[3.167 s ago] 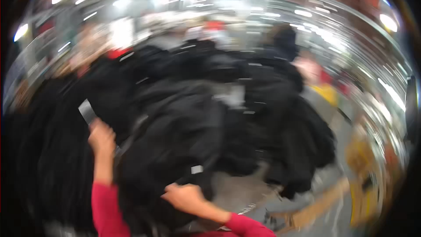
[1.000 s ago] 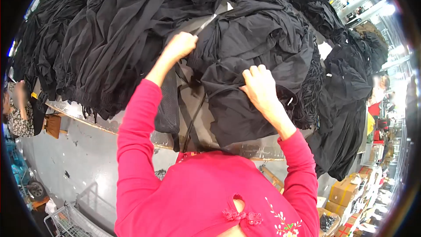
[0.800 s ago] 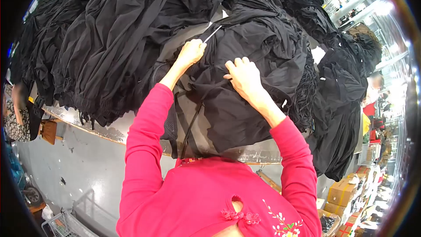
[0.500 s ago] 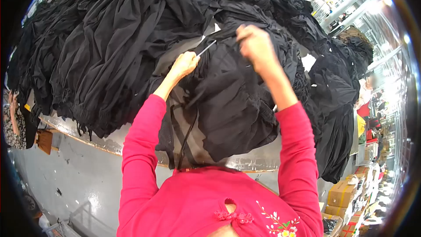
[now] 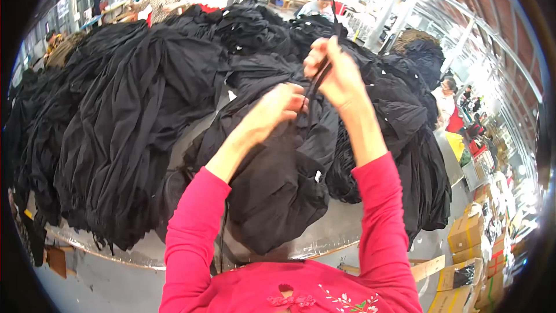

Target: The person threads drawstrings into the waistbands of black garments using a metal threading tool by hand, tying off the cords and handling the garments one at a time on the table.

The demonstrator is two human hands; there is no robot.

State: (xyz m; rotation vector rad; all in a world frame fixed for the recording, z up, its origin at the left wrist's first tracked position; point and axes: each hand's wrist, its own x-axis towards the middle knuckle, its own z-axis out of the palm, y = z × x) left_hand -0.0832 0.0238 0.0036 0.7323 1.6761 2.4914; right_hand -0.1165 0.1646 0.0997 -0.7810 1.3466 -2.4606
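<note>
My right hand (image 5: 340, 80) is raised over the pile, its fingers closed around a black drawstring (image 5: 332, 1). One end of the string sticks up above the fist; the rest runs down towards the other hand. Just lower and to the left, my left hand (image 5: 277, 109) pinches the string where it meets the cloth. The thin metal rod is not visible; whether the left hand hides it I cannot tell. Beneath both hands lies a bunched black garment (image 5: 272, 197) with a small white tag (image 5: 317, 176), spread towards the table's front edge.
Large heaps of black garments (image 5: 127, 133) cover the table (image 5: 104, 249) to the left, back and right. Cardboard boxes (image 5: 466, 232) stand on the floor at the right. Several people are further off, one in a patterned top (image 5: 159, 0) at the back left.
The view has tilted up, showing more of the room. My hands have come closer together. The metal rod seen in my left hand no longer shows, and the string now stands up from my right hand.
</note>
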